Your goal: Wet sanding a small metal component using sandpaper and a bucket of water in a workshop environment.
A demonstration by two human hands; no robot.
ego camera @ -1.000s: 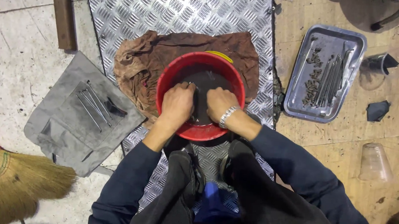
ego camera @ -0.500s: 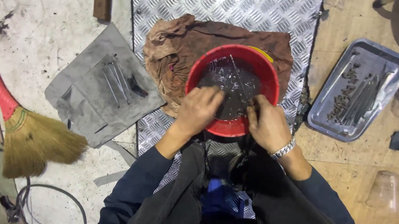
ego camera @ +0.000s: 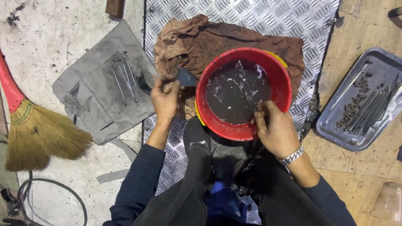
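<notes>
I see left hand grip pinching small dark part | right hand grip closed on thin rod over red basin

A: Any packages, labels, signs or screens down there where you're working?

B: None. You've got no box, no wrapper, no tag, no sign and no display anywhere in your view.

A: Nothing printed at all?

B: Not that shows. What lies around you is bare of labels.
</notes>
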